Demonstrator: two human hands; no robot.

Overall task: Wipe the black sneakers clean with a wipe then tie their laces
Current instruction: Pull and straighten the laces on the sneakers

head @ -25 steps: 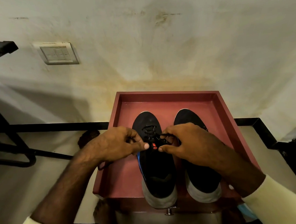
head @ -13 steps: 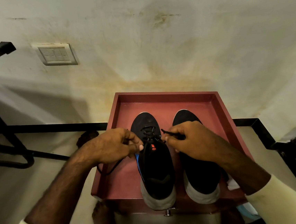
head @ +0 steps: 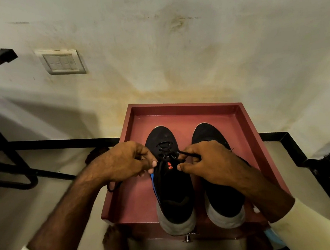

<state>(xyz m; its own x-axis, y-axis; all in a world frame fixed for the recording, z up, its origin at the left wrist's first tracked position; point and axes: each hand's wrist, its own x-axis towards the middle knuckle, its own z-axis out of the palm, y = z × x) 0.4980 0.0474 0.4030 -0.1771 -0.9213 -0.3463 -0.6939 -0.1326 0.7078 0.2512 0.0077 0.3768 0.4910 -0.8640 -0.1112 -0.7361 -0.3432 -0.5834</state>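
Curled fingertips of the left hand [head: 123, 161] and right hand [head: 207, 159] each pinch a black lace end [head: 184, 153], drawn apart (likely to tension the knot) over the sneaker [head: 173, 194] nearer the left wall of the red tray [head: 184, 105], its mate [head: 224, 201] alongside.

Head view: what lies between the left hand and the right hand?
In the head view, the laces and orange logo of one black sneaker.

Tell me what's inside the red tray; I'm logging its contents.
Two black sneakers stand side by side in the red tray. The right hand and forearm hide the laces of the right sneaker.
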